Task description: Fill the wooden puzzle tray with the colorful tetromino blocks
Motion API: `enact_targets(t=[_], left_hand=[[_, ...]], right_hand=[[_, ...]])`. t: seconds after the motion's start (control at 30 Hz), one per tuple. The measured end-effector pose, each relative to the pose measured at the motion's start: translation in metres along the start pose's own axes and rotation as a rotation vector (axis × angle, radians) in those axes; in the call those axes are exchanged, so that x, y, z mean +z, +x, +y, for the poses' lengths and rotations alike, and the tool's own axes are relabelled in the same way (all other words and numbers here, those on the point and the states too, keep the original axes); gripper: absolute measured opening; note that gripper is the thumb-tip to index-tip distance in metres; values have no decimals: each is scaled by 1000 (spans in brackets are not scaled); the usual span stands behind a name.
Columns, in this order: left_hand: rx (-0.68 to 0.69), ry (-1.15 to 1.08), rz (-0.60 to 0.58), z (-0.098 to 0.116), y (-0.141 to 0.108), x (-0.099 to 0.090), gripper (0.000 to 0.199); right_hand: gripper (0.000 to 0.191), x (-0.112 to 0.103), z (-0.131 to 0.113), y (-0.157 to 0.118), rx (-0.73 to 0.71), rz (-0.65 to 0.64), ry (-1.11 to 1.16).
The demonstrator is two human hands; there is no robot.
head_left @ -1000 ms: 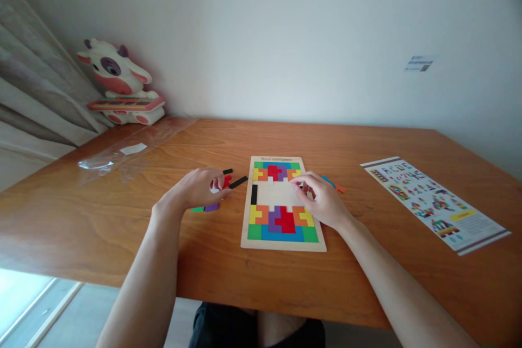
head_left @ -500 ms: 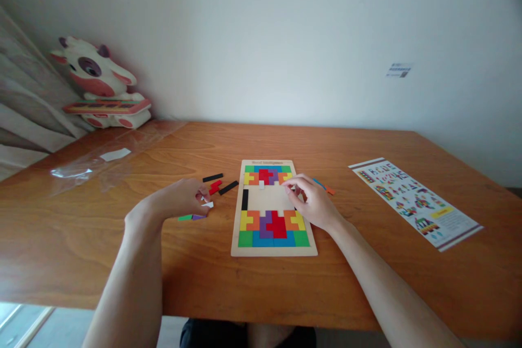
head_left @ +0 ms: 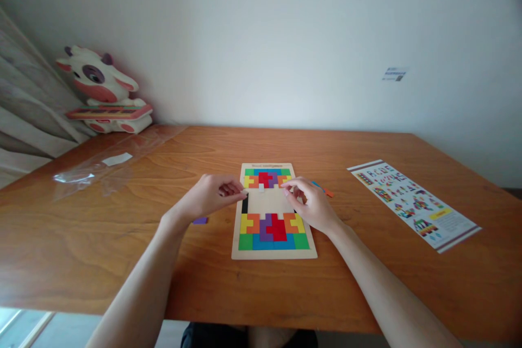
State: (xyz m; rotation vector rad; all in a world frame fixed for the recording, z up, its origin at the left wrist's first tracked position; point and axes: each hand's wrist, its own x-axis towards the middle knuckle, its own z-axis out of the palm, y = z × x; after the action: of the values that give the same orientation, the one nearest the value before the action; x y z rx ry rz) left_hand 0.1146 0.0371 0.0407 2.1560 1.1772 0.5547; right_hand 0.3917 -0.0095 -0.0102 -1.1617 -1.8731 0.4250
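1. I see the puzzle board (head_left: 265,202) between the worktop's (head_left: 204,283) front and back edges.
2. Left hand (head_left: 214,194): narrow pinch, by the board's left edge.
3. Right hand (head_left: 313,204): narrow pinch, over its right edge.
4. I can't tell if either holds anything.

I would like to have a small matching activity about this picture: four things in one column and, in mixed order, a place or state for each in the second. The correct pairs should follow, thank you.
Column 1
1. cow toy
2. puzzle board
3. printed sheet
4. left hand

Column 2
A. lies flat on the right side of the table
B. at the left edge of the board
C. at the back left, near the wall
D. has coloured pieces at both ends

Pairs: 1-C, 2-D, 3-A, 4-B
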Motion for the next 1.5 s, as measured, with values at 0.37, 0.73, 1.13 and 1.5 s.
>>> enact_targets(t=[0.37, 0.73, 1.13, 1.5], left_hand=[[333, 1, 176, 9, 10, 69, 22], [568, 352, 228, -12, 13, 45, 25], [504, 380, 101, -11, 14, 56, 29], [483, 410, 87, -8, 13, 55, 24]], right_hand=[[16, 7, -11, 0, 100, -105, 144], [18, -7, 2, -1, 218, -292, 19], [19, 0, 5, -3, 98, -286, -27], [24, -5, 6, -3, -7, -315, -59]])
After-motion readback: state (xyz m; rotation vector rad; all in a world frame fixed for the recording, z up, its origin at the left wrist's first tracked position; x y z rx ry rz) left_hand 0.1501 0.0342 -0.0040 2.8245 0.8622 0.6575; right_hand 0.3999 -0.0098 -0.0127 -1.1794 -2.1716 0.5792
